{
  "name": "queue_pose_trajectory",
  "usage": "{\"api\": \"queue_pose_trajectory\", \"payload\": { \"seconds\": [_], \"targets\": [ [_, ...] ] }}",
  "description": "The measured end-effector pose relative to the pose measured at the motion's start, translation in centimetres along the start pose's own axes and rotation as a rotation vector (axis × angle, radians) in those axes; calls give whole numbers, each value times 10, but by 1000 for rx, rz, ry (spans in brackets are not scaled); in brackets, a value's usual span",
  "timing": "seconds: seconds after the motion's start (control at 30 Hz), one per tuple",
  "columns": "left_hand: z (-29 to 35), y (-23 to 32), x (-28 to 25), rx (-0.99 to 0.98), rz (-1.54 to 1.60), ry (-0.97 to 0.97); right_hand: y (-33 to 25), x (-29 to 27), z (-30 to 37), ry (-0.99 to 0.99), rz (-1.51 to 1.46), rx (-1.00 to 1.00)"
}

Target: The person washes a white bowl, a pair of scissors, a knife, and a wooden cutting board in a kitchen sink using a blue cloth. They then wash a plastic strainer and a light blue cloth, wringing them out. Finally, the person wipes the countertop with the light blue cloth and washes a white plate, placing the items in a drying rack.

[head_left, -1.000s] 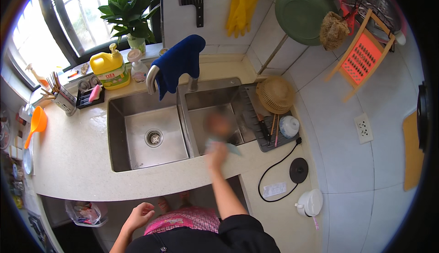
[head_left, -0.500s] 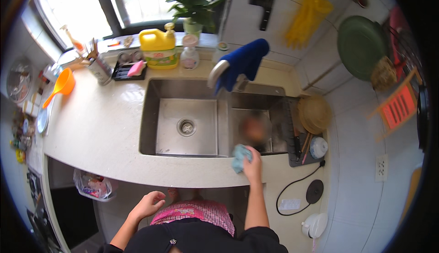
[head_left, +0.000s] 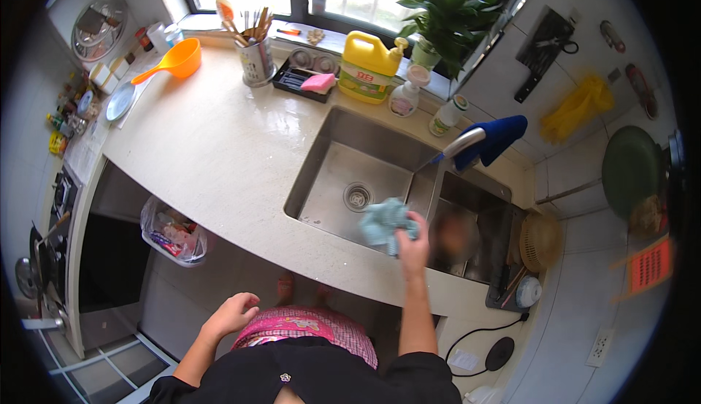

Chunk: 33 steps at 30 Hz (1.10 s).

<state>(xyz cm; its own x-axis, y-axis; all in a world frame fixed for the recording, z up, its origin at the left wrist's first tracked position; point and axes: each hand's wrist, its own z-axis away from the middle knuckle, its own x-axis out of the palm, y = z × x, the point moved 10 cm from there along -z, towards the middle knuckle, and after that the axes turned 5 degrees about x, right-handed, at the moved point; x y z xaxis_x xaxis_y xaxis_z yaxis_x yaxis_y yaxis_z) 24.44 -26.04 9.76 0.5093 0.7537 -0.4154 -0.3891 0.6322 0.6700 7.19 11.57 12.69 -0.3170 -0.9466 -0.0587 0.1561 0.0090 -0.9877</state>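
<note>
A light blue-green cloth (head_left: 385,225) is bunched in my right hand (head_left: 413,245), over the near edge of the sink's left basin (head_left: 347,163). Motion smears the cloth a little. My left hand (head_left: 232,312) hangs in front of the counter with its fingers loosely curled and partly apart, holding nothing. To the right of the cloth lies the smaller basin (head_left: 475,218), with a blurred dark and reddish patch inside that I cannot make out. The faucet (head_left: 464,141) stands behind the basins with a dark blue cloth (head_left: 493,137) draped over it.
A yellow jug (head_left: 367,68), a black tray (head_left: 303,77) with a pink sponge, and a utensil holder (head_left: 255,61) line the back of the pale counter (head_left: 212,141). An orange ladle (head_left: 179,59) sits far left. Below hangs a waste bin (head_left: 175,239). At right is a dark rack (head_left: 506,276).
My right hand has carried the cloth left, from the counter edge by the right basin to the left basin's near edge. The view has turned toward the left.
</note>
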Motion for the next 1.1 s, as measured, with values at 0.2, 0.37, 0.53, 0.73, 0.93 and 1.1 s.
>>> {"api": "queue_pose_trajectory", "payload": {
  "seconds": [0.2,0.37,0.53,0.73,0.93,1.1],
  "targets": [
    [19,-36,4,65,-189,-39,-11,3,57,-258,481,-206],
    [25,-48,5,41,-259,-10,44,114,143,-738,910,-623],
    [33,-49,4,41,-220,38,69,136,147,-848,874,-779],
    [50,-79,23,-72,-202,53,68,135,94,-429,794,-565],
    [62,-96,38,-76,-97,128,65,173,27,-355,895,-562],
    [90,-119,42,-210,-80,118,41,227,82,-468,779,-719]
  ]
}}
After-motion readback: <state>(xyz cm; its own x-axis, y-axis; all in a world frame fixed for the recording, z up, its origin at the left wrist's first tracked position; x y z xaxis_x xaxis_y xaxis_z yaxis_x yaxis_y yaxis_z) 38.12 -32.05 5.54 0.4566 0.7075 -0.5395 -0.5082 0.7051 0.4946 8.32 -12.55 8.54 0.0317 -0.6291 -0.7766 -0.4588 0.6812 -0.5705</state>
